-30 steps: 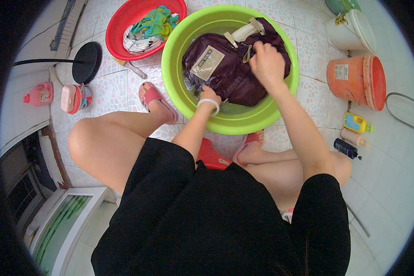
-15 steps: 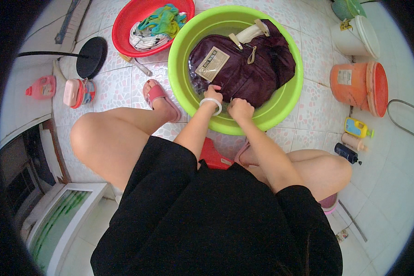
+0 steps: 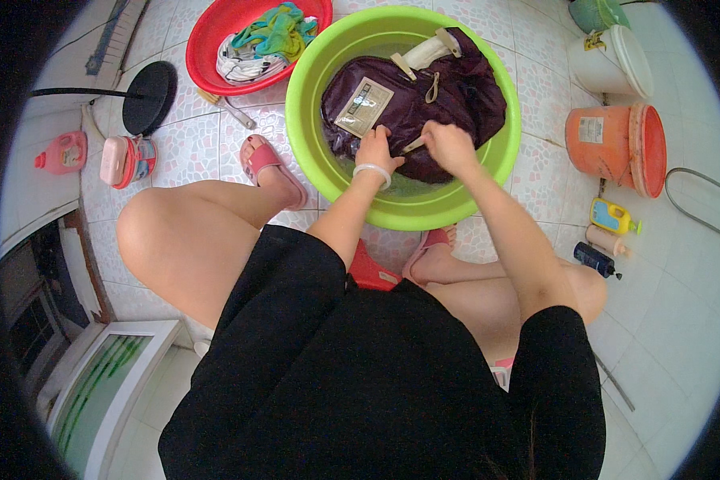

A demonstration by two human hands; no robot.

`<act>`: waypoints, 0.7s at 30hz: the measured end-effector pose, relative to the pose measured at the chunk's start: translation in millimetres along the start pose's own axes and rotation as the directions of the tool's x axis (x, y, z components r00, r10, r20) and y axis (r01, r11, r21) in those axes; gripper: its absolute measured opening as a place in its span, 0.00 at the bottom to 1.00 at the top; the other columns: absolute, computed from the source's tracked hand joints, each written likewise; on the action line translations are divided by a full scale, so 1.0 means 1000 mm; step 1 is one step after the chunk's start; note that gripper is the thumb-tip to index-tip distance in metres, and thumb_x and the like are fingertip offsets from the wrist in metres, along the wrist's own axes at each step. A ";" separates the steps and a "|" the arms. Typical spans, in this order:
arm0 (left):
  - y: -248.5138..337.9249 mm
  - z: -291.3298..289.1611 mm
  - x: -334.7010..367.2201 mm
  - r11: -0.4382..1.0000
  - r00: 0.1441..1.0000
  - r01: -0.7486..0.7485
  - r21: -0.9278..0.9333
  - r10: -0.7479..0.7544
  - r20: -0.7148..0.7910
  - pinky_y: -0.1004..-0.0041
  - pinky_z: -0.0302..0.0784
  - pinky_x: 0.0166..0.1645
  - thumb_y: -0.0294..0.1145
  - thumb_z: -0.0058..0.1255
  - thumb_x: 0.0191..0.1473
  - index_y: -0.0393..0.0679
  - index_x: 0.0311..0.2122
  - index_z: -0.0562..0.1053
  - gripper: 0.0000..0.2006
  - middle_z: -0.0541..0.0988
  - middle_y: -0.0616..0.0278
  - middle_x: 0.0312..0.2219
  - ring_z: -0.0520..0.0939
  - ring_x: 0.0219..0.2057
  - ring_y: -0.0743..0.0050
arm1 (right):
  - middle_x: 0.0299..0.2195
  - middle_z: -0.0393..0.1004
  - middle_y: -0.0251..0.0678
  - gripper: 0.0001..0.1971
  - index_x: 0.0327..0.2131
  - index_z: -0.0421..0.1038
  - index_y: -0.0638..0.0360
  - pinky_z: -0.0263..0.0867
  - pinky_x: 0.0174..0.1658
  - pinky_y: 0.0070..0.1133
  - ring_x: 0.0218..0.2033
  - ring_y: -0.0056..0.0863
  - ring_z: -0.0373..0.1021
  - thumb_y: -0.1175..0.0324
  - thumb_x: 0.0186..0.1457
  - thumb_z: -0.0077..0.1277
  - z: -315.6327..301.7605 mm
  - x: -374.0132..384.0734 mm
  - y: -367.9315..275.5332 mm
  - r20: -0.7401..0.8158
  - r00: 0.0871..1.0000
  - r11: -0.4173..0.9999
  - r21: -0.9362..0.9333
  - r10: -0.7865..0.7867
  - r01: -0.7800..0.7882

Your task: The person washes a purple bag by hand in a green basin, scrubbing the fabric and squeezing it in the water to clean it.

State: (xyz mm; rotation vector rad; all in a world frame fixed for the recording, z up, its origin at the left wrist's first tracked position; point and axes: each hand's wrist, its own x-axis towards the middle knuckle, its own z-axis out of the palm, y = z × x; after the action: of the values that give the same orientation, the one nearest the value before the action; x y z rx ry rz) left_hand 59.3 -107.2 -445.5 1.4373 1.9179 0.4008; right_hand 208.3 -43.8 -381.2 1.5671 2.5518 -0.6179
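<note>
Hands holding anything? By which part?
Right hand appears to pinch the right end of the pale narrow tab on the dark purple fabric bag. Left hand touches the bag; grip unclear.

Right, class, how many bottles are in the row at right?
3: yellow bottle at the top, beige bottle in the middle, dark bottle at the bottom. Others may be hidden.

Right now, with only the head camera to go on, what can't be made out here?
All in the head view:
Whether the right hand pinches the pale tab: its own knuckles hide the fingertips.
Underside of the dark purple bag: hidden by the bag's upper side.
Print on the beige patch: too small.
Far rim of the red basin: cut off by the top edge.
</note>
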 end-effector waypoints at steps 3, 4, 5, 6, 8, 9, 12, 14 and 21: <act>0.002 -0.004 0.004 0.999 0.995 0.030 -0.039 -0.026 0.092 0.63 0.67 0.49 0.32 0.64 0.31 0.46 0.42 0.62 0.29 0.70 0.55 0.41 0.69 0.46 0.54 | 0.24 0.73 0.47 0.06 0.30 0.69 0.55 0.67 0.32 0.37 0.28 0.45 0.71 0.66 0.49 0.46 -0.019 0.022 0.032 -0.094 0.994 0.994 -0.095 0.050 -0.059; -0.003 -0.007 0.005 0.996 0.993 0.050 -0.078 -0.041 0.114 0.63 0.67 0.48 0.30 0.61 0.33 0.46 0.41 0.63 0.27 0.70 0.54 0.40 0.69 0.46 0.54 | 0.24 0.73 0.47 0.06 0.29 0.69 0.55 0.67 0.32 0.37 0.27 0.46 0.71 0.66 0.49 0.45 -0.029 0.031 0.040 -0.149 0.988 0.995 -0.084 0.048 -0.061; -0.005 -0.005 0.007 0.990 0.988 0.069 -0.123 -0.050 0.149 0.63 0.67 0.48 0.27 0.58 0.34 0.46 0.41 0.63 0.25 0.71 0.53 0.39 0.70 0.45 0.53 | 0.24 0.73 0.48 0.06 0.30 0.69 0.55 0.67 0.32 0.38 0.28 0.46 0.71 0.66 0.50 0.44 -0.036 0.042 0.056 -0.194 0.977 0.990 -0.085 0.091 -0.109; -0.005 -0.004 0.008 0.990 0.988 0.065 -0.123 -0.046 0.151 0.63 0.67 0.48 0.27 0.58 0.34 0.46 0.41 0.63 0.25 0.71 0.53 0.39 0.70 0.45 0.53 | 0.25 0.73 0.48 0.06 0.30 0.69 0.55 0.67 0.33 0.38 0.29 0.46 0.71 0.66 0.50 0.44 -0.043 0.049 0.068 -0.246 0.961 0.985 -0.081 0.130 -0.154; -0.010 -0.007 0.008 0.967 0.982 0.155 -0.203 -0.130 0.135 0.62 0.67 0.48 0.23 0.52 0.36 0.46 0.40 0.63 0.21 0.72 0.51 0.38 0.70 0.44 0.51 | 0.26 0.73 0.50 0.07 0.29 0.69 0.56 0.66 0.34 0.39 0.31 0.45 0.71 0.65 0.51 0.44 -0.059 0.050 0.060 -0.202 0.968 0.987 -0.015 0.151 -0.157; -0.004 -0.009 0.008 0.977 0.990 0.121 -0.178 -0.106 0.088 0.62 0.67 0.47 0.22 0.48 0.37 0.46 0.39 0.64 0.19 0.72 0.53 0.39 0.70 0.44 0.52 | 0.26 0.73 0.51 0.10 0.33 0.66 0.56 0.65 0.35 0.38 0.32 0.45 0.71 0.61 0.51 0.46 -0.060 0.051 0.057 -0.207 0.969 0.989 -0.040 0.133 -0.144; 0.011 -0.015 0.005 0.990 0.994 0.112 -0.087 -0.112 -0.001 0.62 0.67 0.47 0.22 0.49 0.36 0.46 0.39 0.64 0.20 0.72 0.53 0.38 0.70 0.45 0.53 | 0.27 0.73 0.49 0.15 0.37 0.62 0.56 0.65 0.34 0.38 0.31 0.46 0.71 0.59 0.50 0.48 -0.056 0.039 0.038 -0.305 0.886 0.936 0.059 0.349 -0.348; -0.002 -0.006 0.006 0.996 0.996 0.046 -0.082 -0.052 -0.078 0.62 0.67 0.47 0.23 0.50 0.37 0.46 0.39 0.64 0.19 0.72 0.53 0.38 0.70 0.45 0.53 | 0.24 0.73 0.43 0.18 0.38 0.59 0.53 0.65 0.31 0.35 0.28 0.44 0.71 0.58 0.48 0.52 -0.050 0.026 0.013 -0.326 0.930 0.985 0.034 0.171 -0.169; -0.004 -0.006 0.020 0.967 0.988 0.142 -0.214 -0.152 -0.034 0.62 0.68 0.44 0.30 0.54 0.39 0.43 0.39 0.65 0.18 0.75 0.50 0.33 0.75 0.39 0.51 | 0.33 0.71 0.34 0.10 0.33 0.68 0.54 0.60 0.46 0.28 0.41 0.30 0.65 0.73 0.44 0.43 0.017 -0.001 -0.009 0.020 0.934 0.929 -0.100 -0.356 0.357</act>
State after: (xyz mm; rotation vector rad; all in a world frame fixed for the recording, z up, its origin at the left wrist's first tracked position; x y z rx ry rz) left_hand 49.2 -89.5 -450.8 1.1500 1.9431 0.5568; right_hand 198.4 -54.6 -393.6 1.0760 2.8405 -0.5047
